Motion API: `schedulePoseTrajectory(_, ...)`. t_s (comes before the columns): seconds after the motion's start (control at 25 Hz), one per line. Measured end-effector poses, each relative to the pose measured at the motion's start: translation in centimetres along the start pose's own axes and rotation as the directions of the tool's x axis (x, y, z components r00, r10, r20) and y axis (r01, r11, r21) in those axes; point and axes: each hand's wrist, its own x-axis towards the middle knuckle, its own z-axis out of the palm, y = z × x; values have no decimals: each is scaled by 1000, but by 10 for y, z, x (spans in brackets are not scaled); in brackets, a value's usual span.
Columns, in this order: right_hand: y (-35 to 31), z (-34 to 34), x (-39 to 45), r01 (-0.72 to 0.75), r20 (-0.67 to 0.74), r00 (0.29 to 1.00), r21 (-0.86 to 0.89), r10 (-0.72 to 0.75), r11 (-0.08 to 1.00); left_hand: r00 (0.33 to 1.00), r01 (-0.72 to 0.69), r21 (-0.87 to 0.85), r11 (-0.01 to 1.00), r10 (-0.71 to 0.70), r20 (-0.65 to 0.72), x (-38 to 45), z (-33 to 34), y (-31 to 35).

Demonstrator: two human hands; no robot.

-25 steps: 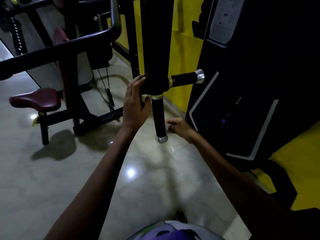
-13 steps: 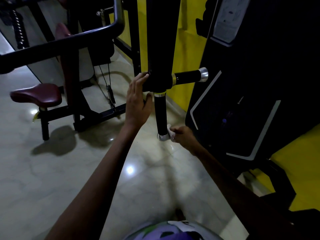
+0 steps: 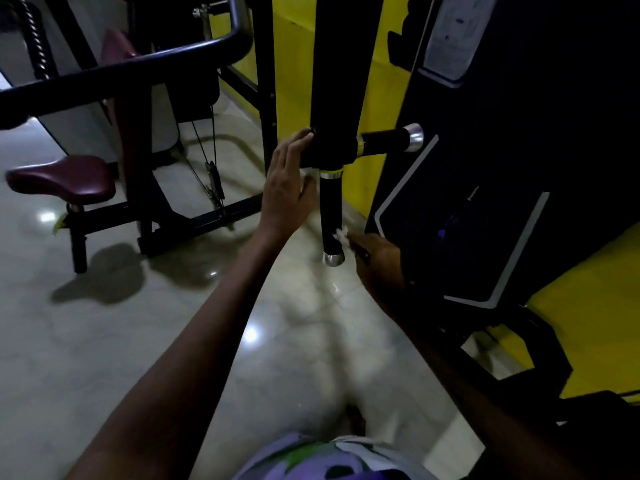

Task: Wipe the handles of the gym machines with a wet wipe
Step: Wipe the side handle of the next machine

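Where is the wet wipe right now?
In the head view, the wet wipe is pinched in the right hand, against the downward-hanging handle near its silver cap.

**Dim gym corner, glossy floor**

A polished pale stone floor (image 3: 104, 341) reflects small ceiling lights. Yellow walls (image 3: 588, 323) stand behind black machine frames. A maroon padded seat (image 3: 59, 180) sits on a black stand at left, casting a shadow.

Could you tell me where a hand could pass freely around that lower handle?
Free: bare floor below the vertical handle and left, toward the maroon seat. Crowded: right side, where the right hand presses a wipe beside the black machine panel.
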Motion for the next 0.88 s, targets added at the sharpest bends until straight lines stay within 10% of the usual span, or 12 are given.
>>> schedulePoseTrajectory(0.16, -21, -10, 42, 291, -361, 864, -211, -352, 933, 999, -27, -8, 1000, 27, 20, 3, -5, -2)
schedulePoseTrajectory(0.52, -4, 35, -2, 297, 183, 949, -264, -255, 918, 994, -58, -77, 995, 65, 92, 8, -12, -9)
schedulePoseTrajectory(0.72, -59, 3, 40, 86, -44, 996, 98, -82, 992, 992, -43, -73, 996, 51, 118, 9, -14, -12)
schedulePoseTrajectory(0.88, -59, 19, 54, 155, -58, 984, -187, -168, 970, 991, -46, -63, 997, 54, 121, 7, -13, -10)
